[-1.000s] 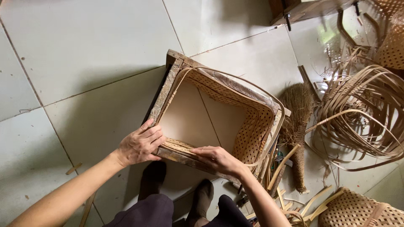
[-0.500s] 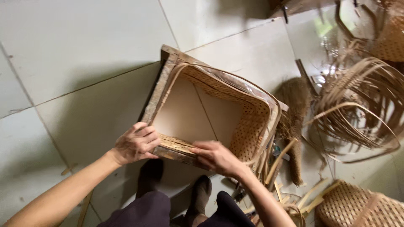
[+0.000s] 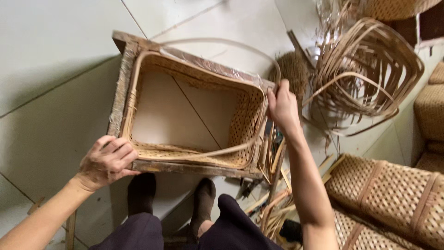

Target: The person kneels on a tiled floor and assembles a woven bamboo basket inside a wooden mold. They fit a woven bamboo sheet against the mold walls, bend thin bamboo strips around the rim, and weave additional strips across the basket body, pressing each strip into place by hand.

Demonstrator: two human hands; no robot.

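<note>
- On the tiled floor [image 3: 55, 51] lies a rectangular woven basket [image 3: 240, 125] set inside a wooden frame [image 3: 121, 88], open side up.
- Left hand [image 3: 107, 161] curls closed over the frame's near left corner.
- Right hand [image 3: 283, 107] pinches the far right corner, where a thin cane strip [image 3: 222, 42] arches over the rim.
- Loose cane coils [image 3: 365, 69] sit just beyond the right hand.

We are in a basket-weaving workshop set up on a pale tiled floor [image 3: 55, 55]. Between our two grips sits a half-woven cane basket [image 3: 194, 115] in a wooden frame. Just beyond our right grip lies a loose coil of split cane strips [image 3: 370, 69]; below it, near our right forearm, finished woven baskets [image 3: 393, 199] are stacked, with cane offcuts [image 3: 273, 162] scattered beside the frame.
</note>
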